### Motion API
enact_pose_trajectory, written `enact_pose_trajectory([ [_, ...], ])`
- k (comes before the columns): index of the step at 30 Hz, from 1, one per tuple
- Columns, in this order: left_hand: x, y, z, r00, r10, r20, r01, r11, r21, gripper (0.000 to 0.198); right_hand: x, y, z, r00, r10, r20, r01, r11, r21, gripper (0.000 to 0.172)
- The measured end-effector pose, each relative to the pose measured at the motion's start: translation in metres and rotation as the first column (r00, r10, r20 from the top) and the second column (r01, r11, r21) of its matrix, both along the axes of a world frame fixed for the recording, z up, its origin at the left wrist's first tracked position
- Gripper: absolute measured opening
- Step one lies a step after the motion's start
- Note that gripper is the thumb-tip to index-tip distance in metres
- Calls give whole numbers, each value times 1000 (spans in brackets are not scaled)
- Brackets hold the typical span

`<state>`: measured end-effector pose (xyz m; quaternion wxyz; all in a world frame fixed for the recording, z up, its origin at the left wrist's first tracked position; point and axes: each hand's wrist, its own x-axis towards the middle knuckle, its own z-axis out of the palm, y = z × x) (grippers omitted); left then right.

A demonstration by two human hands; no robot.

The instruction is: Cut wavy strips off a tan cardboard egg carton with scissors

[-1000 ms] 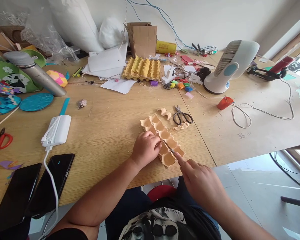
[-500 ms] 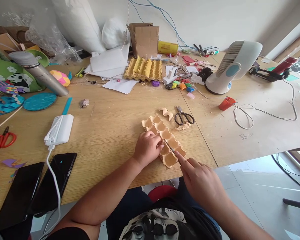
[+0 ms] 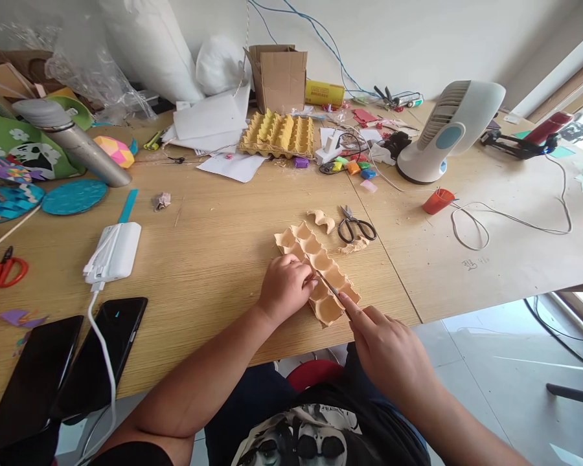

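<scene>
A tan pulp egg carton (image 3: 322, 260) lies slanted near the table's front edge, its cups facing up. My left hand (image 3: 288, 285) is closed on the carton's left side, fingers curled over its middle ridge. In my right hand (image 3: 386, 336) is a thin craft knife (image 3: 328, 283), the index finger stretched along it. The knife's tip rests on the ridge between the two rows of cups, close to my left fingertips. Just beyond the carton lie black-handled scissors (image 3: 356, 228) and two torn carton scraps, one curved (image 3: 322, 221) and one flatter (image 3: 354, 245).
A yellow egg tray (image 3: 276, 134) and a cardboard box (image 3: 282, 79) stand at the back. To the right are a white fan (image 3: 449, 133), a red cup (image 3: 438, 200) and a loose cable. At left lie two phones (image 3: 104, 353), a power bank (image 3: 119, 251) and red-handled scissors (image 3: 4, 272).
The camera view has shifted very slightly. Both hands, the knife and the carton stay in nearly the same place.
</scene>
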<state>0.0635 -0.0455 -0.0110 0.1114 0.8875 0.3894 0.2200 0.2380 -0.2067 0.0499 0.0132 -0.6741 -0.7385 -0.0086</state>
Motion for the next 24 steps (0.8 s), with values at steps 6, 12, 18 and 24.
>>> enact_pose_trajectory([
  [6, 0, 0, 0, 1000, 1, 6, -1, 1000, 2, 15, -1, 0, -4, 997, -20, -76, 19, 1000, -11, 53],
  [12, 0, -1, -2, 1000, 14, 17, -14, 1000, 4, 16, 0, -1, -1, 990, 5, -142, -2, 1000, 22, 52],
  [18, 0, 0, -1, 1000, 8, 14, -8, 1000, 8, 16, 0, -1, -3, 998, 7, -58, -6, 1000, 21, 52],
  [24, 0, 0, -1, 1000, 9, 13, -9, 1000, 13, 15, 0, -1, -2, 998, 13, -54, -13, 1000, 10, 53],
])
